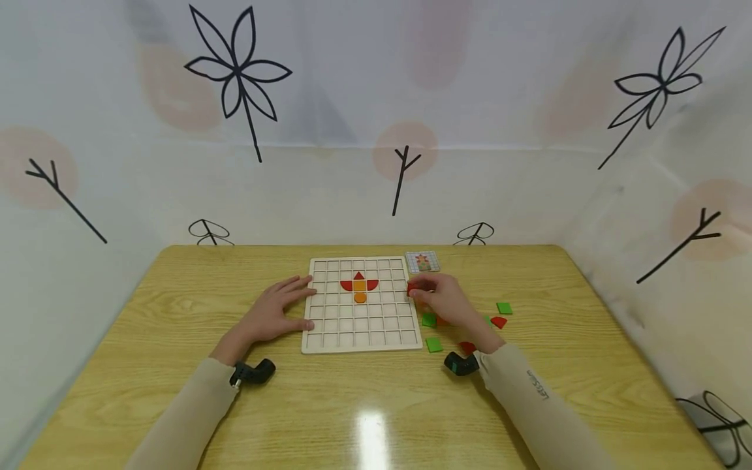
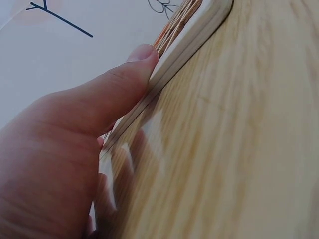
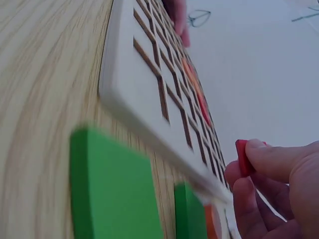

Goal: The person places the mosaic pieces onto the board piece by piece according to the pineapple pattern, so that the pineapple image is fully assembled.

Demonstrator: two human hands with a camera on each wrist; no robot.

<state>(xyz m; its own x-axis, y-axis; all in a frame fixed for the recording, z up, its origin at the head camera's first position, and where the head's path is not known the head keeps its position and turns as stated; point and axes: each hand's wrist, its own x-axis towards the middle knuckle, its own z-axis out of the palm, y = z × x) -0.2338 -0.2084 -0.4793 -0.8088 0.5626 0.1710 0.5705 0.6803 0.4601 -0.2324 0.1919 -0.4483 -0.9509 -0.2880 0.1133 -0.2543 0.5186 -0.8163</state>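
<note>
- The red piece (image 3: 243, 157) is small, flat and rather thick at its edge; its full outline is hidden by fingers.
- It is just at the right edge of the board (image 1: 376, 334), where the right hand (image 1: 448, 299) has its grip on it, pinching between thumb and fingers.
- The board is pale, with a grid of square cells; on it lie a red triangle (image 1: 359, 276), an orange square (image 1: 360, 286) and an orange circle (image 1: 360, 297).
- The left hand (image 1: 267, 314) grasps nothing; its spread fingers touch the board's left edge.
</note>
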